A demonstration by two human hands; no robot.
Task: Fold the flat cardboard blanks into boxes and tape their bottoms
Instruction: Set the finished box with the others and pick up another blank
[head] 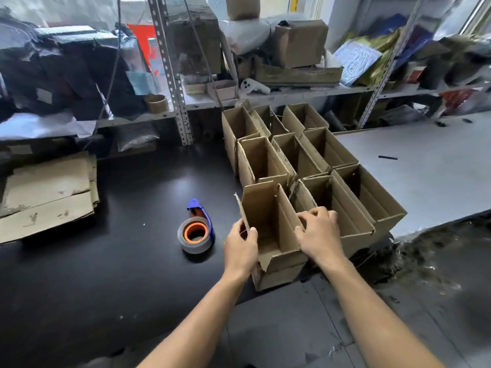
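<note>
An open-topped cardboard box (268, 213) stands upright at the near end of a block of several folded boxes (300, 155). My left hand (240, 248) grips its left wall, thumb inside and fingers outside. My right hand (320, 232) holds the box's right wall, fingers curled over the top edge. A stack of flat cardboard blanks (47, 195) lies at the far left of the black table (119, 261). A tape dispenser (196, 229) with a blue handle and an orange core rests on the table, left of the held box.
Metal shelving (170, 70) crammed with bags, cartons and clutter runs along the back. A grey surface (425, 168) extends to the right of the boxes, with a small dark strip (388, 157) on it. Dark debris lies at the lower right.
</note>
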